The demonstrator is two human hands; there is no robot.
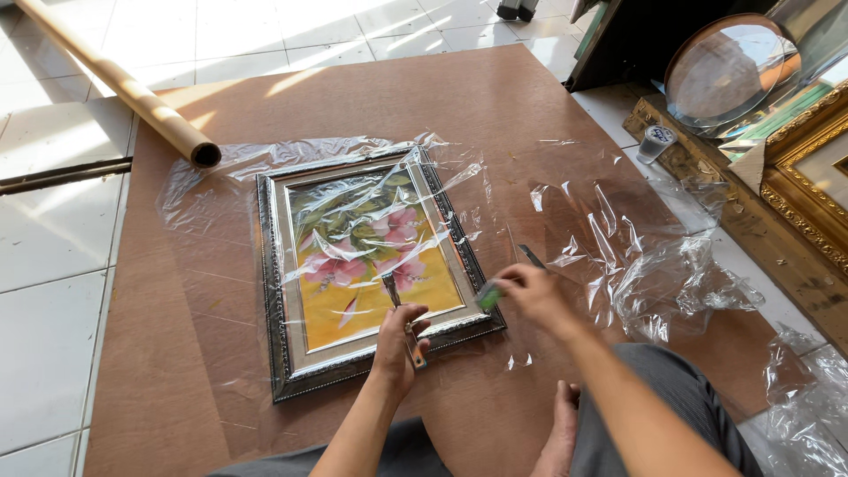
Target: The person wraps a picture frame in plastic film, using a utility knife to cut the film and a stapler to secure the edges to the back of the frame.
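left hand (399,340) closed around a cutter (405,324) at the lower edge of the framed flower painting (367,265), which lies on a brown board (512,106) on the floor, draped in clear film (353,199). right hand (527,290) pinches a small green object (488,296). risk: the blade could slip on the slack film and score the frame.

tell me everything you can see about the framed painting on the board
The framed painting lies flat, face up, on a brown board on the tiled floor. It shows pink flowers on a yellow ground, inside a pale inner border and an ornate dark silver frame. Loose clear plastic wrap is draped over its upper part. The left hand, holding a thin tool, rests over its lower edge.
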